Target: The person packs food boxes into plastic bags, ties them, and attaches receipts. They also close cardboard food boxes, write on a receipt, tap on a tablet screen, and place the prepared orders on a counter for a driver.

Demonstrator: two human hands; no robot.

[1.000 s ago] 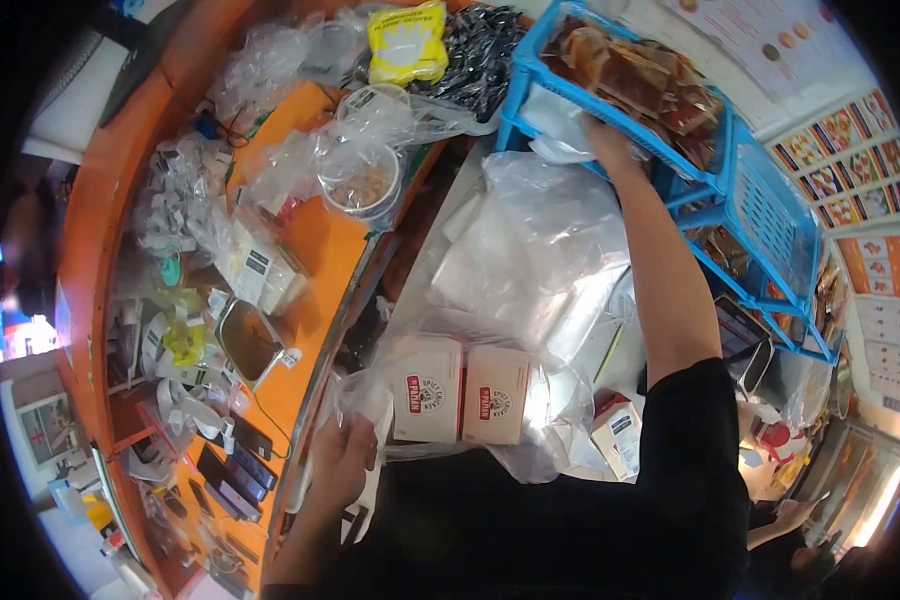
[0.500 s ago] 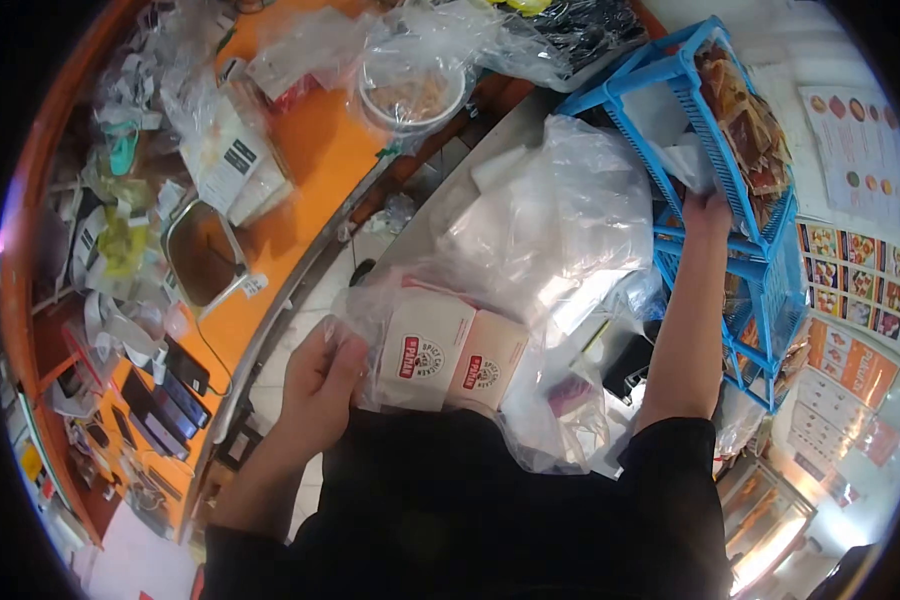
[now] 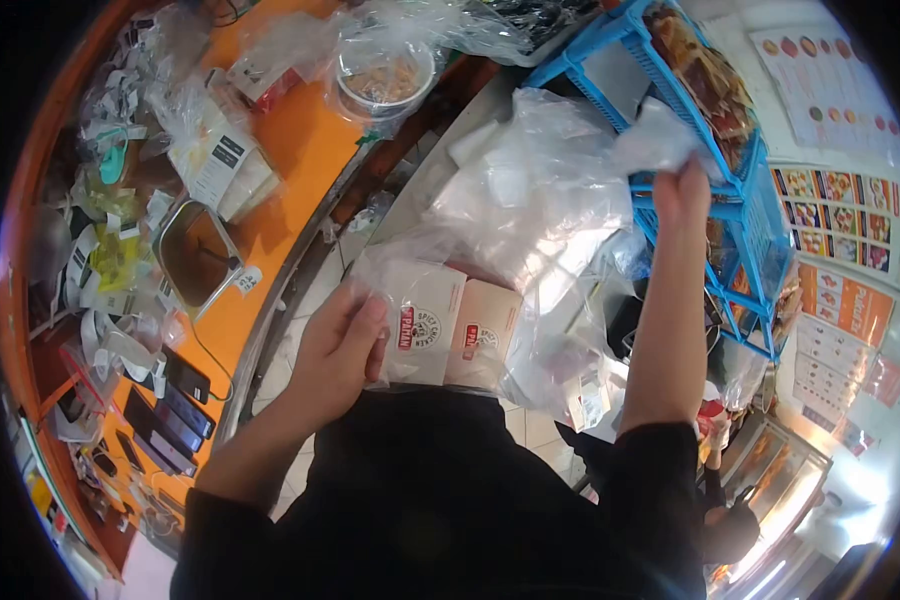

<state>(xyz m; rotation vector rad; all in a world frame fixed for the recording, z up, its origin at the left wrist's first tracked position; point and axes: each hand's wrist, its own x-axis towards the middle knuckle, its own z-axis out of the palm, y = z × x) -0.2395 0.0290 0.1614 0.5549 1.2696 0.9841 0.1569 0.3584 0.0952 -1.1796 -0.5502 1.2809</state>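
Note:
My left hand [image 3: 345,340] is closed on the side of a clear plastic bag [image 3: 395,258]. Two white cardboard boxes sit in it side by side: a left box [image 3: 422,335] and a right box [image 3: 482,340], both printed with a red label and a round "spicy chicken" logo. Out to the right, my right hand [image 3: 684,195] pinches a thin, whitish translucent plastic piece [image 3: 658,138] in front of the blue plastic rack [image 3: 625,30]. Whether that piece contains anything is hard to make out.
More clear plastic bags [image 3: 530,190] lie beyond the boxes. Brown packets [image 3: 695,60] fill the rack's top shelf. On the orange counter [image 3: 310,140] are a bagged bowl [image 3: 385,80], a steel tray [image 3: 198,255] and several phones [image 3: 160,430]. Another person [image 3: 732,530] is at lower right.
My right hand has drawn back from inside the rack, bringing out the whitish plastic piece. My left hand still grips the bag with the boxes. The view has shifted slightly.

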